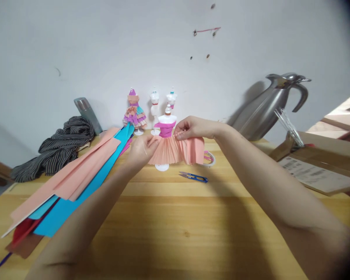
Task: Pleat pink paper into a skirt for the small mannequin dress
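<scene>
A small white dress form (167, 119) with a magenta top stands upright in the middle, its round base (162, 167) showing below. Pleated peach crepe paper (167, 151) spreads round its waist like a skirt. At the left end of the pleats, my left hand (142, 147) pinches the paper's top edge. My right hand (189, 130) grips the upper edge on the other side, between thumb and fingers, and a flat length of the strip hangs beneath it. Blue thread snips (194, 177) lie on the table just in front. A tape roll (210, 158) is partly hidden behind the paper.
Sheets of peach and blue paper (90, 182) lie at left beside striped cloth (64, 142) and a flask (87, 114). Behind stand a dressed form (134, 111) and two bare-looking forms (154, 99). A steel jug (262, 107) and cardboard box (323, 159) are at right.
</scene>
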A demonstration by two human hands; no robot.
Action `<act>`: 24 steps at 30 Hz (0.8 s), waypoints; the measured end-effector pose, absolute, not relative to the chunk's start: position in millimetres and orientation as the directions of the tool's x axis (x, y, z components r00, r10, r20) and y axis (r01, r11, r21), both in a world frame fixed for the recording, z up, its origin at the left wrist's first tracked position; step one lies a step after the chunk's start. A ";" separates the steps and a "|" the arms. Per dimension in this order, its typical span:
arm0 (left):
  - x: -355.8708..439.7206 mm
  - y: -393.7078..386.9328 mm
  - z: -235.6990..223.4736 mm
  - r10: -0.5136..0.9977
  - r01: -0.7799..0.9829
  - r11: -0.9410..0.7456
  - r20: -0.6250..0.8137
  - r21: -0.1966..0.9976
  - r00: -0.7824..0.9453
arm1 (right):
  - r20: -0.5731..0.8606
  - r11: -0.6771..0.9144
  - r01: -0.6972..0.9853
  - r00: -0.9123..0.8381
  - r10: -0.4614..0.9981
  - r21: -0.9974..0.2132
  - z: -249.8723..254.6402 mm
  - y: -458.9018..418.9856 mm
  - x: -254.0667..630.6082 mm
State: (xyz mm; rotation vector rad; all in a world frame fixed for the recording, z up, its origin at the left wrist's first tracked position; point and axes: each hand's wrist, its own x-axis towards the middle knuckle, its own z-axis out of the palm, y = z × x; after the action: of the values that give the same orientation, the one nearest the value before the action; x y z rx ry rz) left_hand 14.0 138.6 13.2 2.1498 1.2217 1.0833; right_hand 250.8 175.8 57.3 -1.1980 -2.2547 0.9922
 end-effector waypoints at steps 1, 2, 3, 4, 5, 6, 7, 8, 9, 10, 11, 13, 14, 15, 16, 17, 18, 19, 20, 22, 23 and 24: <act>13.7 136.9 14.6 0.844 0.567 -0.532 0.443 0.629 0.300 | 0.024 0.380 0.545 -0.550 0.835 -0.748 57.4 175.6 250.4; 13.7 135.3 16.0 0.833 0.612 -0.541 0.467 0.577 0.296 | 0.028 0.375 0.540 -0.544 0.839 -0.754 57.3 175.3 249.9; 13.8 133.7 17.4 0.827 0.640 -0.543 0.479 0.544 0.294 | 0.031 0.367 0.534 -0.536 0.844 -0.762 57.3 174.9 249.1; 14.1 132.5 18.6 0.825 0.655 -0.541 0.481 0.527 0.295 | 0.033 0.357 0.528 -0.526 0.850 -0.771 57.4 174.3 248.1; 14.5 131.8 19.7 0.824 0.665 -0.540 0.484 0.516 0.294 | 0.035 0.345 0.520 -0.516 0.856 -0.781 57.8 173.5 246.9; 14.8 131.5 20.5 0.824 0.673 -0.539 0.485 0.507 0.294 | 0.039 0.334 0.512 -0.503 0.863 -0.791 58.5 172.4 245.4; 15.1 131.6 21.2 0.823 0.677 -0.538 0.486 0.501 0.294 | 0.044 0.325 0.505 -0.491 0.870 -0.800 59.5 171.3 243.9; 15.1 132.2 21.6 0.823 0.679 -0.538 0.486 0.499 0.295 | 0.049 0.318 0.498 -0.480 0.876 -0.807 60.8 170.0 242.5; 14.8 133.0 22.0 0.824 0.679 -0.537 0.485 0.500 0.294 | 0.056 0.314 0.491 -0.470 0.881 -0.813 62.3 168.9 241.3; 14.4 134.0 22.2 0.825 0.676 -0.536 0.482 0.506 0.294 | 0.064 0.312 0.484 -0.462 0.885 -0.817 63.7 168.1 240.5; 13.7 135.1 22.4 0.828 0.670 -0.536 0.477 0.515 0.295 | 0.073 0.313 0.477 -0.457 0.887 -0.821 65.0 167.7 240.0; 11.8 137.6 22.4 0.830 0.649 -0.539 0.470 0.537 0.301 | 0.088 0.320 0.463 -0.455 0.886 -0.827 66.5 168.4 240.1; 10.8 139.2 22.3 0.829 0.633 -0.545 0.468 0.550 0.307 | 0.094 0.324 0.456 -0.458 0.884 -0.829 66.6 169.3 240.4; 9.8 141.2 22.0 0.826 0.611 -0.554 0.466 0.566 0.317 | 0.095 0.326 0.450 -0.463 0.881 -0.831 66.4 170.5 240.8; 9.0 143.5 21.6 0.823 0.585 -0.562 0.463 0.585 0.328 | 0.096 0.327 0.443 -0.468 0.879 -0.835 65.9 171.7 241.1; 8.2 146.1 21.1 0.822 0.557 -0.567 0.457 0.607 0.339 | 0.093 0.325 0.437 -0.472 0.876 -0.839 65.4 172.7 241.1; 7.6 149.0 20.6 0.823 0.526 -0.568 0.448 0.633 0.350 | 0.089 0.321 0.430 -0.477 0.875 -0.844 65.0 173.4 240.7; 7.2 151.8 20.3 0.825 0.495 -0.564 0.434 0.661 0.360 | 0.086 0.316 0.424 -0.478 0.874 -0.849 64.8 173.8 240.0; 6.8 154.4 20.2 0.829 0.465 -0.556 0.419 0.689 0.371 | 0.083 0.311 0.421 -0.478 0.875 -0.852 64.8 173.7 239.0; 6.3 157.8 21.1 0.833 0.414 -0.539 0.392 0.733 0.389 | 0.078 0.304 0.424 -0.472 0.878 -0.853 65.7 172.5 237.4; 6.0 158.3 22.2 0.836 0.396 -0.530 0.383 0.750 0.394 | 0.076 0.301 0.427 -0.468 0.880 -0.853 66.3 171.8 237.2; 5.5 158.0 23.7 0.839 0.386 -0.520 0.372 0.762 0.396 | 0.071 0.296 0.430 -0.465 0.882 -0.853 66.9 171.1 237.6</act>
State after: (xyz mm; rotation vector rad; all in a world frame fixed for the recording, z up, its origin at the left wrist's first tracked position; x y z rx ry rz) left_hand 5.5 158.0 23.7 2.0824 1.0427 1.0255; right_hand 237.6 171.1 66.9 -1.1655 -2.0236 1.0831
